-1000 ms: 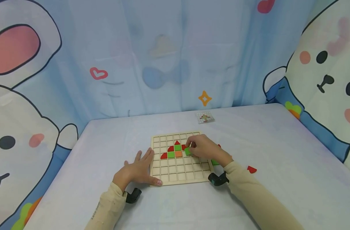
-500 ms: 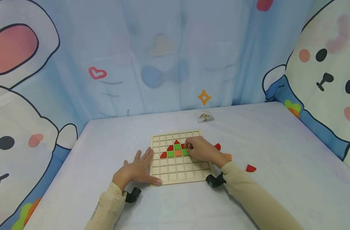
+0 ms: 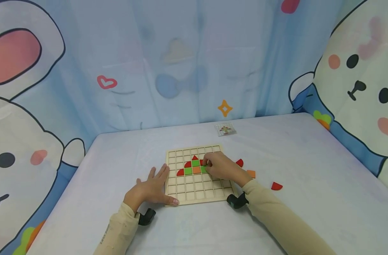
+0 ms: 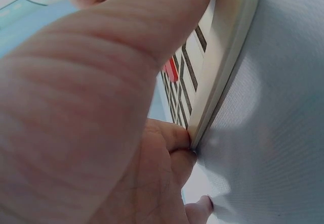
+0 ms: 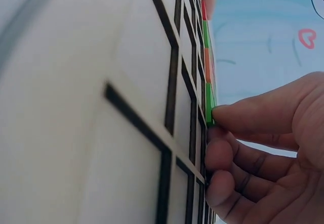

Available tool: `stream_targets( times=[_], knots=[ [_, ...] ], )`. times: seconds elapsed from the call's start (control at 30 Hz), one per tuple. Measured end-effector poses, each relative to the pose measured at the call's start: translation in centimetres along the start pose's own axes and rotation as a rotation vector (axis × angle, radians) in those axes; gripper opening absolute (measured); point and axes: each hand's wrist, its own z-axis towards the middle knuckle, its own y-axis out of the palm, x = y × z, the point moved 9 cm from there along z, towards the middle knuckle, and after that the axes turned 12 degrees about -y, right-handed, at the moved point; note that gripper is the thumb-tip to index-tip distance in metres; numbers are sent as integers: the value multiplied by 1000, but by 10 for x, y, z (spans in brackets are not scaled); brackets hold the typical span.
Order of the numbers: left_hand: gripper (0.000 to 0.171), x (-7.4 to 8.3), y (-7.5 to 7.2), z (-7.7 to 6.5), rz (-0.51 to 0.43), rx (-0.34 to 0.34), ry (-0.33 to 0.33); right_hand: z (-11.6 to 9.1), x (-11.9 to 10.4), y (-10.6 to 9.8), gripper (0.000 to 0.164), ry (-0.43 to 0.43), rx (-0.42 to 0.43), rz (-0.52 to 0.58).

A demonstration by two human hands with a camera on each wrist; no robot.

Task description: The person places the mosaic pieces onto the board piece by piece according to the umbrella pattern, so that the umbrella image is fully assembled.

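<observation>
A light wooden grid board (image 3: 197,194) lies on the table with coloured tiles forming a stepped shape. My left hand (image 3: 150,187) has its fingers spread, touching the board's left edge, thumb at the near corner. My right hand (image 3: 221,165) is over the board, thumb and curled fingers at a green square tile (image 5: 209,102), which sits in line with an orange square tile (image 3: 196,170) and another green tile (image 3: 188,171). A third green tile (image 3: 195,163) is above, topped by a red triangle (image 3: 194,158). Red rounded tiles (image 3: 180,172) flank the shape; the right hand partly hides that side.
Right of the board lie a red quarter-circle tile (image 3: 240,163), an orange square (image 3: 251,174) and another red quarter-circle tile (image 3: 276,186). A small pattern card (image 3: 225,129) lies near the table's back edge, before a printed curtain (image 3: 181,117).
My right hand has brought the green tile slightly left and down, from tilted to flat in line with the orange tile. My left hand has stayed on the board's edge.
</observation>
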Motion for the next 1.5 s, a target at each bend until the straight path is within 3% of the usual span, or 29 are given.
stream_targets(
  times=[0.27, 0.5, 1.0, 1.2, 1.5],
  knots=[
    [130, 2, 0, 0, -2, 8, -1, -6, 1, -9, 15, 20, -41, 91],
    [130, 2, -1, -1, -1, 6, 1, -16, 8, -34, 18, 47, -22, 116],
    [132, 0, 1, -1, -9, -3, 16, -48, 59, -71, 26, 222, -35, 81],
    [132, 0, 0, -1, -2, -1, 20, -60, 77, -74, 19, 319, -109, 17],
    [131, 1, 0, -2, -9, 0, 19, -68, 94, -64, 32, 475, -200, -40]
  ],
)
